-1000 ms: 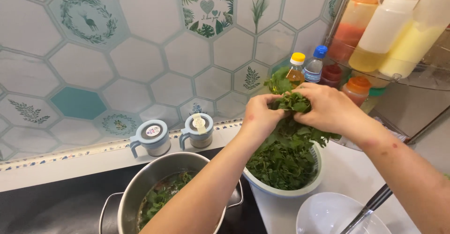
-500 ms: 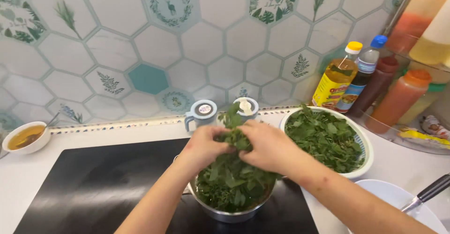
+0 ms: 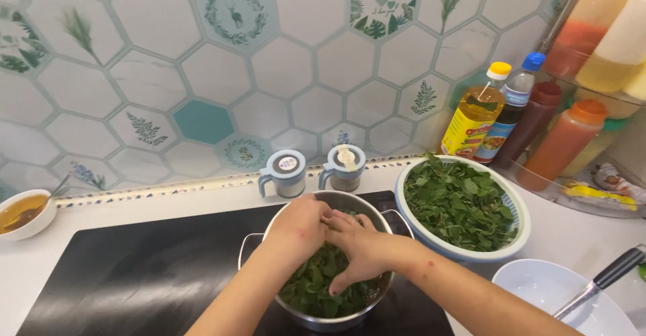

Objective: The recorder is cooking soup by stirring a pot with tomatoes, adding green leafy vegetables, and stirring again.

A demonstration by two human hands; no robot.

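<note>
- Round stainless-steel pot (image 3: 316, 312) with two side handles, standing on the black glass cooktop (image 3: 134, 275) set into the white bench (image 3: 572, 235), filled near the rim with loose dark green leaves (image 3: 313, 289).
- Left hand (image 3: 301, 228) inside the pot mouth, fingers curled down into the leaves, palm hiding the grip; cannot tell whether pinching or only pressing.
- Right hand (image 3: 360, 245) laid flat beside it, fingers spread over the heap, thumb side touching the left hand.
- Leaves likely light, soft, limp and springy; probably bruised by hard squeezing, so best gathered in loose bunches from beneath or pushed down with flat palms.
- Pot probably heavier, stiff and smooth; side handles the likely place for a hold.
- Just right of the pot, a white bowl with a blue rim (image 3: 518, 232), heaped with more of the same greens.
- Behind the pot, two small grey lidded jars with handles (image 3: 284, 173) against the hexagon-tiled wall.
- Far left, a small white dish of amber liquid (image 3: 23, 213).
- Right rear, a yellow oil bottle (image 3: 476, 114) with sauce bottles beside it.
- Lower right, an empty white bowl (image 3: 538, 292) holding a black-handled utensil (image 3: 609, 275).
</note>
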